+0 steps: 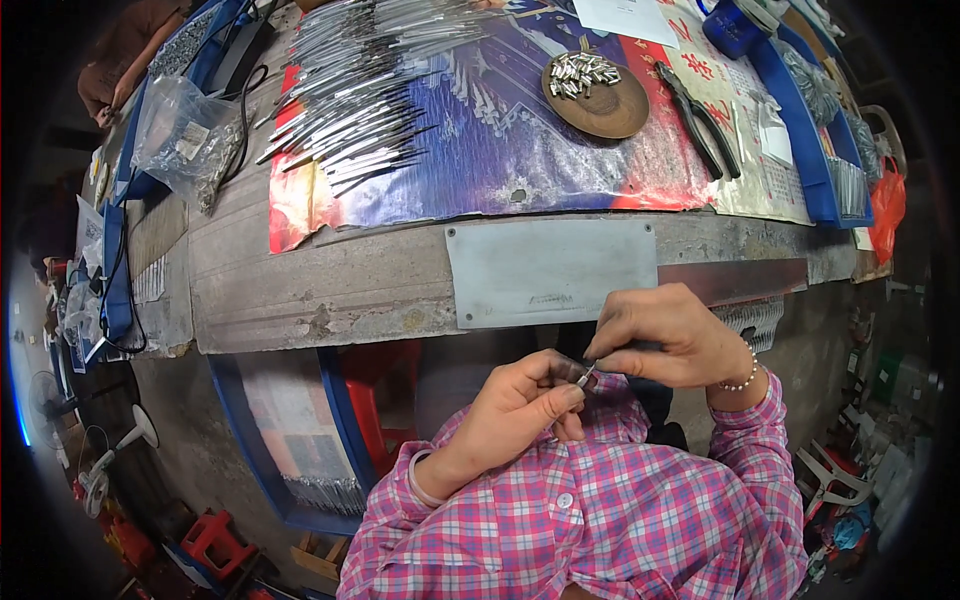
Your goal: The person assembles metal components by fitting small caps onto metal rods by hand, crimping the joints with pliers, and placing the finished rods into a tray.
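Observation:
Both my hands meet in front of my chest, just below the table's front edge. Between thumb and fingers of my left hand is a small silvery metal piece, partly covered by the fingertips. My right hand pinches at the upper end of that piece; whether it grips a separate thin part there is too small to tell. On the table beyond lies a round brown dish with many short silver metal sleeves in it. Black-handled pliers rest to the right of the dish.
A large heap of thin metal rods covers the table's far left. A grey plate is fixed at the front edge. Blue trays stand right, and a blue drawer holding rods is below left. Another person sits far left.

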Motion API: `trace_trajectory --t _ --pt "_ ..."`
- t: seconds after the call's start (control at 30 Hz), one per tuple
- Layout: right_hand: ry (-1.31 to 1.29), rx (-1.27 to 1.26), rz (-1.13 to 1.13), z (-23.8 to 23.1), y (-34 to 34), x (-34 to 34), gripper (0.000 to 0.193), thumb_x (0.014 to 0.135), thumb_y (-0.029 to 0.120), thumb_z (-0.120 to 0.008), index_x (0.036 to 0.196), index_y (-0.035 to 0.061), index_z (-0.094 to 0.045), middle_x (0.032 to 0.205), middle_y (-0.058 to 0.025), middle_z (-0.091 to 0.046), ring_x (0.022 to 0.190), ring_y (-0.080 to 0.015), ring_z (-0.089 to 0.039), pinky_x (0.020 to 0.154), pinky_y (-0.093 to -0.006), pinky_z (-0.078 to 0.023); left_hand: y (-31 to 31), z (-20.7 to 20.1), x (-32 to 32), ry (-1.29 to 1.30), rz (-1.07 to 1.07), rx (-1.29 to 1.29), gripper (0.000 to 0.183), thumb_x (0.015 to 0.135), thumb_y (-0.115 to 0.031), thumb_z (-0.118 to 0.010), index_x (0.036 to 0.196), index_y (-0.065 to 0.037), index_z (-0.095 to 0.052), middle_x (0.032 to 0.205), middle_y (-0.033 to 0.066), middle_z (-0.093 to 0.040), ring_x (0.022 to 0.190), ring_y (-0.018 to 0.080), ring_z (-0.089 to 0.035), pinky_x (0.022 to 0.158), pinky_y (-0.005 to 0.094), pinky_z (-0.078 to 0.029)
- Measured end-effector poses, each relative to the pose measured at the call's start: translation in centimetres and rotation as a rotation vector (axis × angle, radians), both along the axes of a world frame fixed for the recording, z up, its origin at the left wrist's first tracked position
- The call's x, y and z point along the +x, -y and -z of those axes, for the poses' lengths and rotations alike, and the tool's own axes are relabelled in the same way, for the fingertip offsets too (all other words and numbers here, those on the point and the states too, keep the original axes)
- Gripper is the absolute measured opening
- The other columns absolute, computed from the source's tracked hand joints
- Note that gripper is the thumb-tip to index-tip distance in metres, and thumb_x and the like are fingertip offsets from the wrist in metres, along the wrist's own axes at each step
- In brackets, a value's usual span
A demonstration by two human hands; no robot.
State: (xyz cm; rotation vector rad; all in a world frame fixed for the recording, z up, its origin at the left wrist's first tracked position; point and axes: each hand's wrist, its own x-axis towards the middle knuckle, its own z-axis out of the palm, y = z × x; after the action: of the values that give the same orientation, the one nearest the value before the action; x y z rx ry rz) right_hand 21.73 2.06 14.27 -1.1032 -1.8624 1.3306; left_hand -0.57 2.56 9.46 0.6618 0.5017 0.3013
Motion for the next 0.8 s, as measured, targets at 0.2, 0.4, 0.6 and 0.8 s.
trace_trajectory --t 0.2,0.4,0.6,0.8 --pt "-0.31 -0.326 0.065 1.2 0.5 -1.3 0.015 0.08 0.004 -0.065 0.094 -0.0002 -0.06 0.086 -0.0069 -0.061 0.078 -0.0145 -0.06 0.067 -0.0256 -0.047 0.0 0.5 -0.1 0.041 -0.016 -0.014 0.012 0.092 -0.009 -0.05 0.097 0.002 -0.048 0.077 0.0083 -0.058 0.07 0.0146 -0.062 0.061 0.0241 -0.051" --pt "-0.565 -0.464 0.108 4.5 1.9 -1.8 0.013 0.079 0.002 -0.067 0.09 -0.002 -0.061 0.084 -0.0037 -0.056 0.073 -0.0066 -0.05 0.064 -0.021 -0.041 0.1 0.9 -0.2 0.068 -0.011 0.02 0.011 0.092 -0.008 -0.049 0.096 0.002 -0.048 0.076 0.0093 -0.06 0.07 0.0147 -0.063 0.062 0.0244 -0.051" --pt "-0.7 -0.447 0.177 3.8 1.5 -2.6 0.013 0.076 0.003 -0.07 0.083 -0.0007 -0.059 0.079 -0.0019 -0.053 0.071 -0.0075 -0.047 0.064 -0.0223 -0.039 0.2 1.0 -0.1 0.084 -0.02 0.014 0.012 0.092 -0.008 -0.05 0.097 0.002 -0.048 0.077 0.0088 -0.059 0.07 0.0144 -0.063 0.061 0.0242 -0.051" --pt "-0.614 -0.459 0.198 4.1 1.9 -2.7 0.011 0.078 0.005 -0.068 0.084 -0.0006 -0.06 0.079 -0.0031 -0.054 0.073 -0.0086 -0.049 0.065 -0.0227 -0.04 0.4 0.7 0.1 0.093 -0.057 0.011 0.012 0.092 -0.008 -0.051 0.097 0.001 -0.048 0.079 0.0075 -0.058 0.071 0.0153 -0.063 0.061 0.0248 -0.051"
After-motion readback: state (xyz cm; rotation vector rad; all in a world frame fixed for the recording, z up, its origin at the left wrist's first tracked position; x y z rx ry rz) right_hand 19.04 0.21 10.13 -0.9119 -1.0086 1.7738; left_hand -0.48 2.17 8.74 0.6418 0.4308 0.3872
